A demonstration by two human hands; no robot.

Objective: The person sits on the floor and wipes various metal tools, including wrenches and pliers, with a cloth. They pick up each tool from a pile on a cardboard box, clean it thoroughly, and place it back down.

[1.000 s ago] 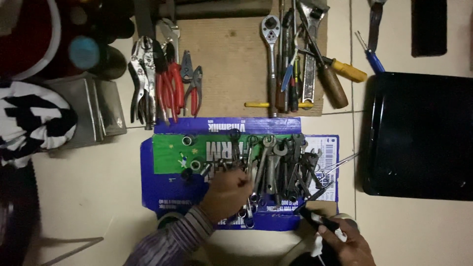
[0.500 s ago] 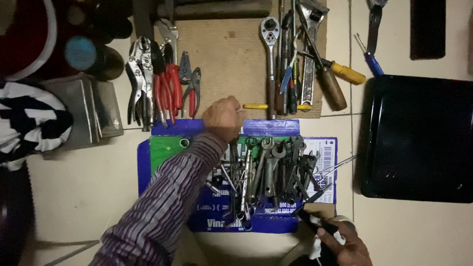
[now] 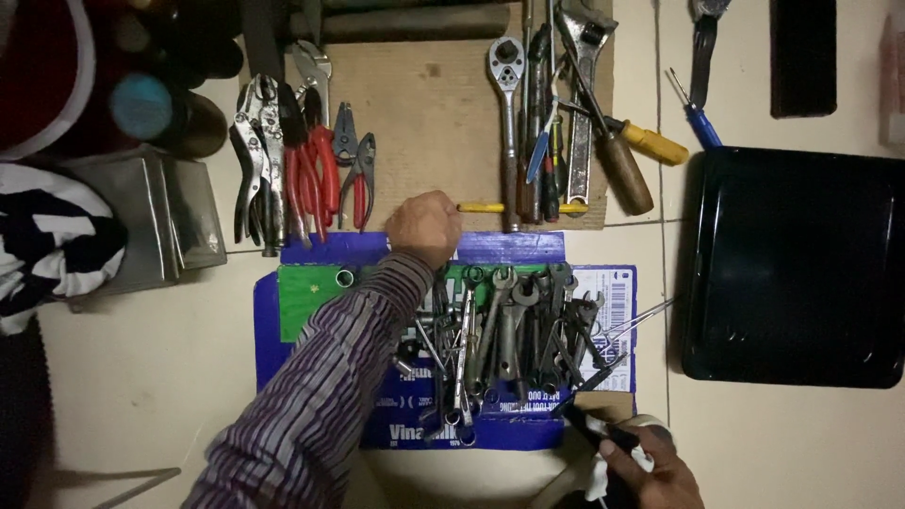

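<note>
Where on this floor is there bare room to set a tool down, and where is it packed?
Free: the brown board between the red pliers and the ratchet; the green patch left of the striped sleeve; bare tile left of the blue carton; the black tray. Crowded: the wrench pile and the screwdriver cluster. The left hand rests by the carton's top edge.

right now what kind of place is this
Likely a home or small repair workspace on a tiled floor: a pile of wrenches on flattened cardboard, pliers laid out beside them.
</note>
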